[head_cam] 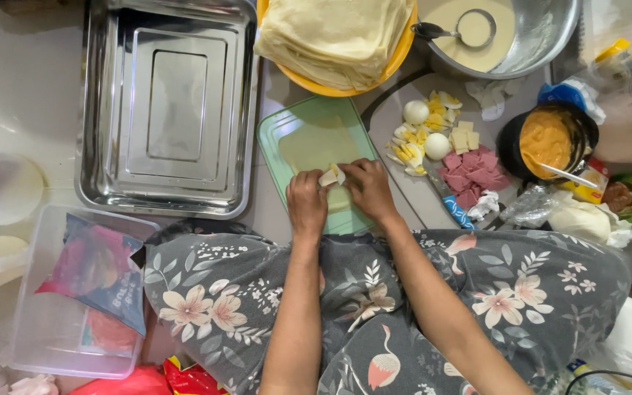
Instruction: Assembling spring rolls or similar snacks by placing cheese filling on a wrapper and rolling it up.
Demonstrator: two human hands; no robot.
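Note:
A thin pale wrapper [314, 146] lies spread on a green cutting board [278, 133]. Both my hands rest on its near edge. My left hand [306, 202] and my right hand [366, 186] pinch the wrapper around a small filling of egg and cheese pieces [330, 176] between the fingertips. Right of the green board, a grey board [391, 110] carries boiled eggs [427, 129], chopped egg, cheese squares [466, 137] and pink ham squares [473, 177].
A large steel tray [111, 110] sits at the left. A yellow plate [396, 53] holds stacked wrappers, beside a steel bowl of batter [543, 36] with a ladle. A black bowl of orange sauce [546, 139], plastic containers [45, 322] and packets surround my floral-clothed legs.

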